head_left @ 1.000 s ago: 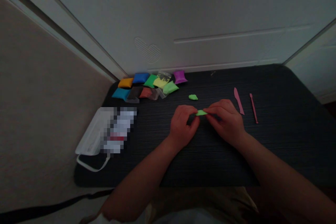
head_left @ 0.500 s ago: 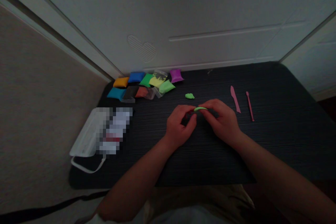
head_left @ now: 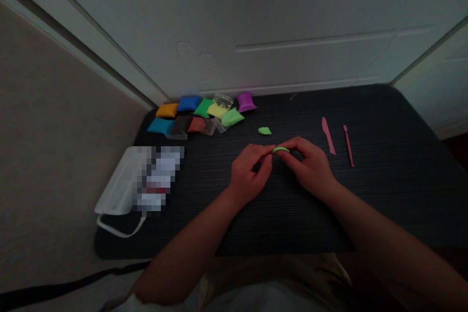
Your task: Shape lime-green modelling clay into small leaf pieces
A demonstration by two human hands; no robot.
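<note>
A thin, slightly curved piece of light green modelling clay (head_left: 281, 149) is held between my two hands above the dark table. My right hand (head_left: 309, 165) pinches it between thumb and fingers from the right. At its left end, the thumb and fingertips of my left hand (head_left: 250, 170) close on it. Just beyond my fingers, a small lump of the same green clay (head_left: 264, 130) lies on the table. To the right of my right hand lie a pink plastic clay knife (head_left: 328, 136) and a thin pink modelling stick (head_left: 348, 145).
Several packets of coloured clay, among them a purple packet (head_left: 246, 102) and a blue packet (head_left: 189, 103), lie at the back left of the black table (head_left: 395, 180). A white face mask (head_left: 120, 183) lies at the left beside a blurred-out object (head_left: 161, 180). A white panel (head_left: 310, 68) stands behind.
My left thumb has moved up against the fingertips at the clay's left end. The view has shifted slightly; the lump, packets and tools keep their places.
</note>
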